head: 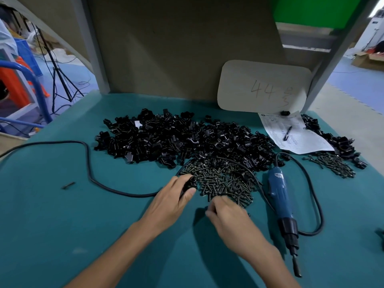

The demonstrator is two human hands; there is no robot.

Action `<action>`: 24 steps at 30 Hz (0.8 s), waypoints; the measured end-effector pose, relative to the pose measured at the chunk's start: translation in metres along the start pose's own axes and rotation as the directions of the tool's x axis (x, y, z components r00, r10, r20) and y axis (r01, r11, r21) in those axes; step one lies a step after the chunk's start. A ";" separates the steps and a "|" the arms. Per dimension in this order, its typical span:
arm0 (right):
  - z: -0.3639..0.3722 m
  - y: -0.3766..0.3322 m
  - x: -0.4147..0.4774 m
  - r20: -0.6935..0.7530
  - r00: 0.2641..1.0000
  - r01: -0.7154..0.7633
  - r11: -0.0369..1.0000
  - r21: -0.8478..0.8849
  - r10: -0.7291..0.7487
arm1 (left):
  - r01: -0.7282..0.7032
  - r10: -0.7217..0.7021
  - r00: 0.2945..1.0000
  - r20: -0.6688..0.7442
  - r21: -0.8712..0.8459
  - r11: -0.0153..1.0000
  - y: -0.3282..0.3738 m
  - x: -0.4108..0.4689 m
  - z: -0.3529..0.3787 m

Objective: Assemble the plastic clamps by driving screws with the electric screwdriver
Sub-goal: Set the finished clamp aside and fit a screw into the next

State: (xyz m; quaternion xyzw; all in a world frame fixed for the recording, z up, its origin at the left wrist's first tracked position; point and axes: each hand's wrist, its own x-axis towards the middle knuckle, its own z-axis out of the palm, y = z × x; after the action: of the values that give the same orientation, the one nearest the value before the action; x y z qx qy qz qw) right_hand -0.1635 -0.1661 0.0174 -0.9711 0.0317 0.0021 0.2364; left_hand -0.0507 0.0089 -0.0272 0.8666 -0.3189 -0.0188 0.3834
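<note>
Fingers of left hand curled, thumb opposite, round a black clamp; clamp gripped right at the near left edge of the screw pile; fingers of right hand bent downward at the near edge of the same pile, just right of the left thumb; blurred, so cannot tell whether pinching a screw or holding nothing; both hands close together, not touching.

Beyond both sets of fingers, past the screws: wide heap of clamp parts, black, loosely piled; right of the right fingers, near but apart: blue screwdriver lying flat on the green table, untouched, black tip pointing toward the near edge; black cord looping from its far end, arching round the screw pile, passing under the left fingers and running off to the far left.

Far right of the fingers: second small pile of screws beside a smaller cluster of clamps; printed sheet with a pen on top; pale card marked 44 leaning upright behind; well left of the left fingers: one short dark piece, alone, too small to tell what.
</note>
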 end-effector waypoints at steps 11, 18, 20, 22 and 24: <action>-0.011 -0.011 0.026 -0.123 0.972 -0.021 0.594 0.804 0.202 | -0.013 0.013 1.000 0.001 0.010 1.000 0.006 -0.001 -0.004; -0.006 -0.010 0.035 -0.122 0.967 -0.026 0.562 0.827 0.225 | 0.002 -0.002 1.000 0.003 0.003 1.000 0.006 -0.001 -0.004; -0.005 -0.008 0.036 -0.118 0.967 -0.027 0.548 0.836 0.228 | -0.002 0.002 1.000 0.008 0.013 1.000 0.007 -0.002 -0.005; -0.003 -0.007 0.037 -0.121 0.964 -0.026 0.536 0.844 0.237 | -0.002 0.001 1.000 0.011 0.020 1.000 0.008 -0.002 -0.005; 0.001 -0.007 0.038 -0.140 0.957 -0.019 0.537 0.843 0.254 | 0.004 -0.005 1.000 0.010 0.026 1.000 0.009 -0.001 -0.005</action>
State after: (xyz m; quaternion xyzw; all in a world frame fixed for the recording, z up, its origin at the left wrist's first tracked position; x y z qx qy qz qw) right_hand -0.1247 -0.1617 0.0190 -0.7284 0.1342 -0.1147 0.6620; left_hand -0.0551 0.0086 -0.0176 0.8721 -0.3191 -0.0199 0.3705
